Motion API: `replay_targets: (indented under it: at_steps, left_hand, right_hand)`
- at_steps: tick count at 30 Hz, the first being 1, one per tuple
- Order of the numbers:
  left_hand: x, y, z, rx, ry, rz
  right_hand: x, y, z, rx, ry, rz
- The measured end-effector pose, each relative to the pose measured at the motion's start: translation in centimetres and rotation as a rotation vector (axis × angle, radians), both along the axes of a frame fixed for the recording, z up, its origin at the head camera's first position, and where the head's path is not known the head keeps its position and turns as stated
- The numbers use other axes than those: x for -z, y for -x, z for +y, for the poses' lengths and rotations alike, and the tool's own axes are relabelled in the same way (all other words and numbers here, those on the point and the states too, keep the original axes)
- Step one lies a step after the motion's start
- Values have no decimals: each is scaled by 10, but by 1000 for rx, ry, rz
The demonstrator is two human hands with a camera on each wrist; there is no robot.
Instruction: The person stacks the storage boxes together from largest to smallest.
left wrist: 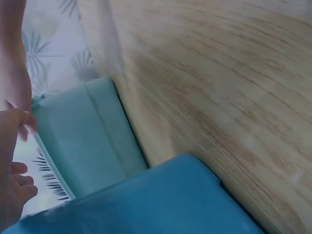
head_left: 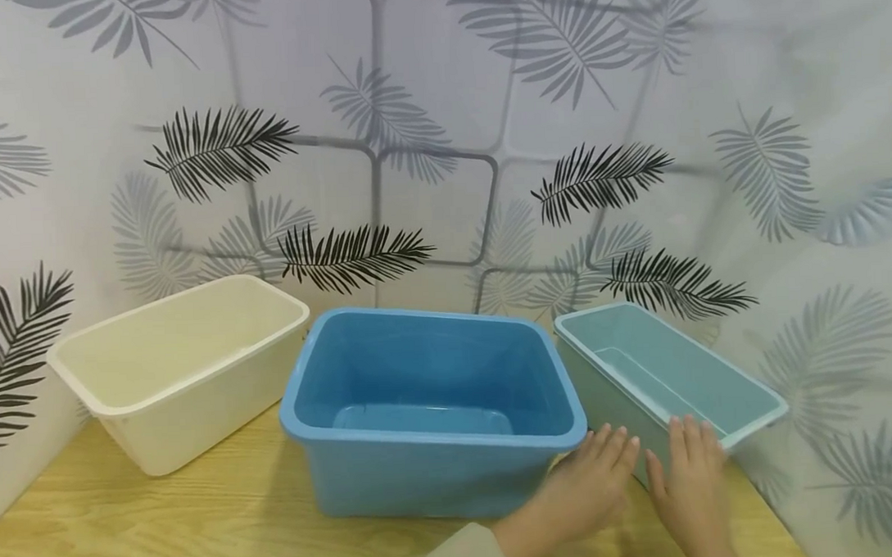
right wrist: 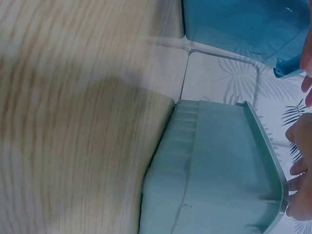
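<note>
At the right, a light teal plastic bin (head_left: 605, 396) stands at an angle, its inside bare. My right hand (head_left: 689, 479) is at its near rim with fingers extended; in the right wrist view, the fingers (right wrist: 298, 180) are close against that rim, though contact is hard to tell. The larger blue bin (head_left: 431, 472) sits in the middle, also with nothing in it. Beside its front right corner is my left hand (head_left: 589, 486), fingers stretched toward the gap between the two bins. In the left wrist view, the left hand (left wrist: 12, 170) holds nothing.
A cream bin (head_left: 200, 410) stands at the left, angled toward the blue one. All three are on a wood-grain tabletop (head_left: 226, 524). Close behind them hangs a leaf-patterned sheet (head_left: 439, 90), which also borders both sides.
</note>
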State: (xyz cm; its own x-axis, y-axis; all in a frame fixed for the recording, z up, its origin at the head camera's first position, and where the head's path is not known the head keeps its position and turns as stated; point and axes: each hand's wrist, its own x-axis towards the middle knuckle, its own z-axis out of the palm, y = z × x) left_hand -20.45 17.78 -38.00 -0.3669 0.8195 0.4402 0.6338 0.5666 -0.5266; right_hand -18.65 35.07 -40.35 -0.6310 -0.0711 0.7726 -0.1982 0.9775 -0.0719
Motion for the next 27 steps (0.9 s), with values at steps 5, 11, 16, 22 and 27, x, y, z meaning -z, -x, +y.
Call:
replay_targets:
  at_steps: [5, 11, 16, 22, 27]
  left_hand:
    - [4, 10, 10, -42, 45, 75]
    - [0, 11, 20, -103, -35, -159]
    - [-4, 12, 28, -145, -46, -293]
    - [-4, 14, 36, -149, -26, -281]
    - [-2, 14, 42, -144, -21, -302]
  right_hand:
    - [0, 3, -5, 35, -4, 11]
    - [-2, 6, -9, 68, -2, -8]
    - [0, 7, -8, 78, -32, -17]
    - [0, 6, -5, 66, -43, 19]
    - [1, 6, -3, 56, -29, 11]
